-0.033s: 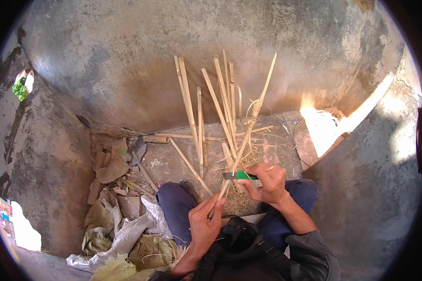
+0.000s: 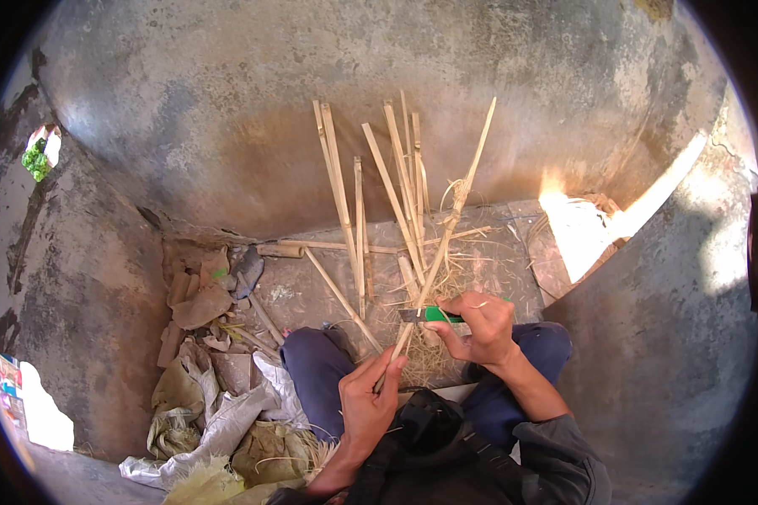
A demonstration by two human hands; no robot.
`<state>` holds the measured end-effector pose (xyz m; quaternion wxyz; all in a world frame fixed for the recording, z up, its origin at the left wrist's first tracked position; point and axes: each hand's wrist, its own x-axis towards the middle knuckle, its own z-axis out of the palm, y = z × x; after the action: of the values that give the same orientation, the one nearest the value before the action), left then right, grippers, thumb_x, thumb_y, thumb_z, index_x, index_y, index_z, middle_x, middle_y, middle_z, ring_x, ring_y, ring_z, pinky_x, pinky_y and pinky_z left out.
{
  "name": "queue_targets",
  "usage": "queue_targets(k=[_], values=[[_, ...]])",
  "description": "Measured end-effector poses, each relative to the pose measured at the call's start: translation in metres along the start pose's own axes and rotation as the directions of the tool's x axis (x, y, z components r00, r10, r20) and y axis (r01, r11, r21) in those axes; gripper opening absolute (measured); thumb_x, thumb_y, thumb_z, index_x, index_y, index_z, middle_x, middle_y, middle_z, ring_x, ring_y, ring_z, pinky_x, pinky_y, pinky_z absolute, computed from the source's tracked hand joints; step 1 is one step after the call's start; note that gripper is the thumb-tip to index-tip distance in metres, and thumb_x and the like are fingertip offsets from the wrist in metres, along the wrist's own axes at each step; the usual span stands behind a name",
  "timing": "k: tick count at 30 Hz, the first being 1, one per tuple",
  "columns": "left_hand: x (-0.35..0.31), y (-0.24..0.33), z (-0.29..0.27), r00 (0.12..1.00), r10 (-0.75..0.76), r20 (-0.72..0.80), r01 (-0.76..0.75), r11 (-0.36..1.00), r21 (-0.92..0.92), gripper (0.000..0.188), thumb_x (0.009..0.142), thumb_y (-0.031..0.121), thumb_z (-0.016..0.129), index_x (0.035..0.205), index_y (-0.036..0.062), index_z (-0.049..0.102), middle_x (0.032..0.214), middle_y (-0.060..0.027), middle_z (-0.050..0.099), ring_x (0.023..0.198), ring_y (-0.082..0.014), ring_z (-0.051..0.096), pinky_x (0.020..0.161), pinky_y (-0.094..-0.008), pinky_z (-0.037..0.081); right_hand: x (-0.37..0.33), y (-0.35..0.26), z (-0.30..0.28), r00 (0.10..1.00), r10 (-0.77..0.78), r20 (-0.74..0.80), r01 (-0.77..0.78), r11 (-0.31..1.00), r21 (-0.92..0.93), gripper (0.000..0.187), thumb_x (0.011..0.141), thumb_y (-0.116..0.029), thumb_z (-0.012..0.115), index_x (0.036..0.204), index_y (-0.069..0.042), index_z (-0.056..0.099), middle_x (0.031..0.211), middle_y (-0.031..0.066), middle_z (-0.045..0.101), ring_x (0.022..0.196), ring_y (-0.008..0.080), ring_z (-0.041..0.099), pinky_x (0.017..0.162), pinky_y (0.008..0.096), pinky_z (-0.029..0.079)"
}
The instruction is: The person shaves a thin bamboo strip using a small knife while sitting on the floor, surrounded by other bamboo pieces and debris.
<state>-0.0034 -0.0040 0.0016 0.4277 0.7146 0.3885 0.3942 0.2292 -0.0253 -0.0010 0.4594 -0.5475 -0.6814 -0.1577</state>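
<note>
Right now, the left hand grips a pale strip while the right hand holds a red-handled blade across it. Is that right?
No: the handle is green, not red, as the head view shows. The left hand grips the pale strip; the right hand holds the blade across it.

A rough, makeshift workshop in a tight, walled space. Bare walls [image 2: 227,151], blotched grey and brown, enclose a dusty floor [image 2: 299,282]. Through a small gap [image 2: 53,145] at upper left, leaves [image 2: 36,160] show in daylight. Wooden strips [image 2: 337,168] lean against the far wall; shavings [image 2: 429,362] litter the floor near a right hand [image 2: 487,326] holding a green knife [image 2: 440,315]. At left lie rubble [image 2: 200,309] and crumpled sacks [image 2: 219,433].
</note>
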Motion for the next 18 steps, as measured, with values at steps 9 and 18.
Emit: queue_targets(k=[9,18], values=[[-0.018,-0.014,-0.011,0.969,-0.144,0.201,0.152,0.988,-0.024,0.026,0.107,0.008,0.074,0.13,-0.0021,0.078,0.093,-0.0042,0.076,0.078,-0.0032,0.058,0.067,-0.0225,0.047,0.011,0.037,-0.023,0.934,0.34,-0.108,-0.338,0.94,0.039,0.024,0.096,-0.019,0.086,0.103,-0.001,0.072,0.087,0.0121,0.081,0.071,0.0232,0.078,0.064,0.0326,0.058],[0.018,-0.02,0.002,0.967,-0.001,0.255,0.065,0.968,-0.243,0.038,0.11,0.011,0.07,0.145,-0.0041,0.065,0.101,-0.0056,0.074,0.086,-0.0095,0.07,0.078,-0.025,0.056,0.007,0.027,-0.022,0.896,0.441,0.048,-0.421,0.811,0.407,0.026,0.097,-0.018,0.085,0.101,0.002,0.069,0.082,0.0116,0.077,0.069,0.0171,0.075,0.065,0.0301,0.056]])
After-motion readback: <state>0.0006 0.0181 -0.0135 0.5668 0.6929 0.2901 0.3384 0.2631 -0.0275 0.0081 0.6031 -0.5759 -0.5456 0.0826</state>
